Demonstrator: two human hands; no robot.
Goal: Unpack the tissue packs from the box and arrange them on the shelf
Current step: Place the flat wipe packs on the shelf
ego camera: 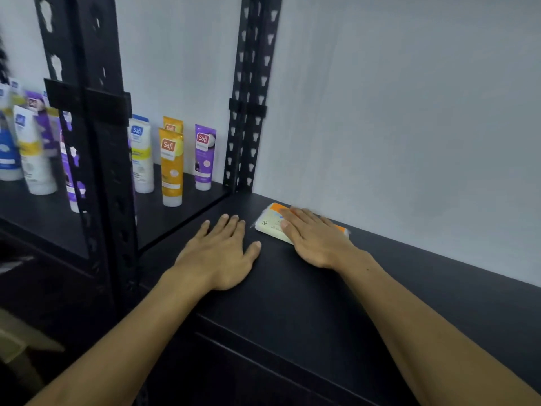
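Half the tissue pack [270, 225] seemingly under right hand [317, 240]

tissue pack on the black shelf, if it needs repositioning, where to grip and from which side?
The tissue pack lies flat near the wall, with the right hand resting flat across its top. Probably best to pinch its long edges from above, thumb on the near edge, fingers on the wall side. The pack is low and looks soft, so an end-on grab would likely crumple it. The left hand rests flat on the shelf beside it.

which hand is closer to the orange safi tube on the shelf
Left. The left hand lies flat on the shelf, just right of and in front of the orange tube. The right hand is farther right, resting on the tissue pack.
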